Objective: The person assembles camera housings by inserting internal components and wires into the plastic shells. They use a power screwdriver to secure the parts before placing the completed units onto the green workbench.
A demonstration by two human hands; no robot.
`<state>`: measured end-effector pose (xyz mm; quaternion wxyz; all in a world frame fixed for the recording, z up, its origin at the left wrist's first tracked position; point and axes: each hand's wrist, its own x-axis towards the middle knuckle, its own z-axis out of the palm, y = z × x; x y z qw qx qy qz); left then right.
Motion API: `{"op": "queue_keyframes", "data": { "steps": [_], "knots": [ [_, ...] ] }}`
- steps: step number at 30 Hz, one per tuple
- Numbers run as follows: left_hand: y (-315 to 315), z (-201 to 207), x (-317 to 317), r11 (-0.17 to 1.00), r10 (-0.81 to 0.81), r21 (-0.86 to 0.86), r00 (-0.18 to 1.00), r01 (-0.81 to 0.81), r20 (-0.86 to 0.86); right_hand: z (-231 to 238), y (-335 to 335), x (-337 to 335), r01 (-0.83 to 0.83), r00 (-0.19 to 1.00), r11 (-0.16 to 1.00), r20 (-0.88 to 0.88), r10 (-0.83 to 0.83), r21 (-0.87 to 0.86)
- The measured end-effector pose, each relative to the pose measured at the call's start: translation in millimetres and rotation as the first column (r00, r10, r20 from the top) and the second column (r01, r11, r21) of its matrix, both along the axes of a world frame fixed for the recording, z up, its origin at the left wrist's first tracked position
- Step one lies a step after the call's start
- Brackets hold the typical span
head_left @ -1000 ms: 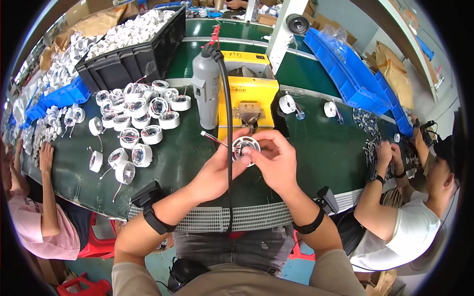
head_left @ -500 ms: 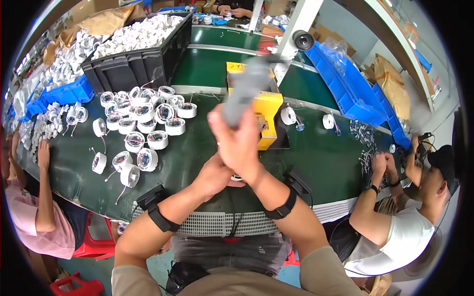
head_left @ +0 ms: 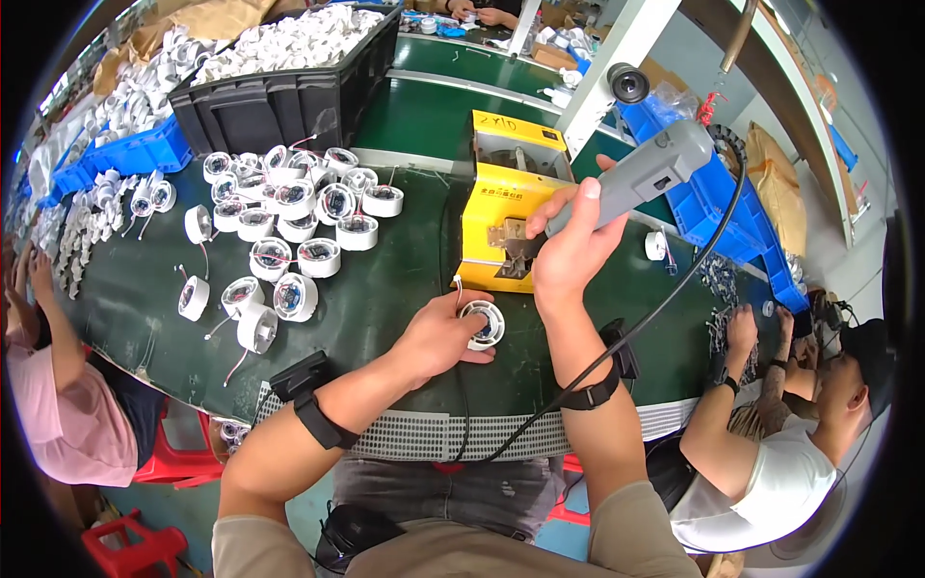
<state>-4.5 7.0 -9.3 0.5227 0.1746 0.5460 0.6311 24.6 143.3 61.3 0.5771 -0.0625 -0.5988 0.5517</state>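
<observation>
My left hand [head_left: 438, 334] is closed on a round white camera housing [head_left: 489, 323] with a dark middle, held low over the green table and tilted upward. A short wire sticks up beside it. My right hand [head_left: 580, 241] grips a grey electric screwdriver [head_left: 641, 173], whose black cable runs down past my forearm. The screwdriver slants down to the left, its lower end at the metal outlet of a yellow screw feeder [head_left: 506, 202]. My fingers partly hide its tip. Left of the feeder lie many similar white housings [head_left: 294, 197] in a loose cluster, some with thin wires.
A black crate [head_left: 279, 106] heaped with white parts stands at the back left, beside a blue bin [head_left: 140, 149]. Another white housing [head_left: 655, 246] lies right of the feeder, near blue trays [head_left: 713, 217]. Co-workers sit at both sides; a person's hands [head_left: 482, 14] show far back.
My right hand has swung right with the screwdriver, bringing its lower end to the feeder. The housing in my left hand, mostly covered before, now shows. The whole view has shifted a little.
</observation>
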Motion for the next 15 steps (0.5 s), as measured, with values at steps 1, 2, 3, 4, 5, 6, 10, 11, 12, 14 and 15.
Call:
{"op": "queue_keyframes", "data": {
  "steps": [1, 2, 3, 4, 5, 6, 10, 11, 12, 14, 15],
  "knots": [
    [0, 0, 0, 1.0, -0.002, -0.007, 1.0, 0.002, -0.003, -1, 0, -1, 0.01, 1.0, 1.0, 0.005, -0.01, -0.005],
    [1, -1, 1, 1.0, -0.002, -0.009, 1.0, 0.002, -0.002, -1, 1, -1, 0.02, 1.0, 1.0, 0.009, -0.02, -0.009],
    [1, -1, 1, 1.0, 0.002, -0.005, 1.0, -0.002, 0.004, -2, 0, 0, 0.02, 1.0, 1.0, 0.01, -0.02, -0.011],
    [1, -2, 1, 1.0, 0.005, -0.001, 1.0, -0.005, 0.011, -2, 0, 0, 0.014, 1.0, 1.0, 0.022, -0.014, 0.005],
    [1, -2, 1, 1.0, 0.004, -0.002, 1.0, -0.004, 0.012, -2, 0, 1, 0.008, 0.999, 1.0, 0.033, -0.009, 0.021],
    [1, -1, 1, 1.0, 0.006, -0.008, 1.0, -0.006, 0.004, -3, 0, 1, 0.01, 0.999, 1.0, 0.036, -0.01, 0.019],
    [3, -2, 0, 0.999, 0.038, -0.004, 0.999, -0.038, 0.006, -3, -8, 12, -0.047, 0.998, 0.999, 0.035, 0.046, 0.012],
    [2, -2, 1, 0.999, 0.037, -0.008, 0.999, -0.037, 0.012, -4, -13, 19, -0.082, 0.996, 0.996, 0.014, 0.082, -0.029],
    [3, -1, 1, 0.999, 0.035, -0.001, 0.999, -0.035, -0.005, -7, -16, 29, -0.137, 0.991, 0.991, 0.002, 0.137, 0.007],
    [3, -5, 1, 0.999, 0.045, 0.008, 0.999, -0.045, -0.025, -15, -30, 39, -0.172, 0.985, 0.985, 0.011, 0.172, -0.017],
    [3, -3, 0, 0.999, 0.04, 0.005, 0.999, -0.04, -0.019, -18, -35, 42, -0.197, 0.98, 0.98, 0.014, 0.198, -0.035]
  ]
}}
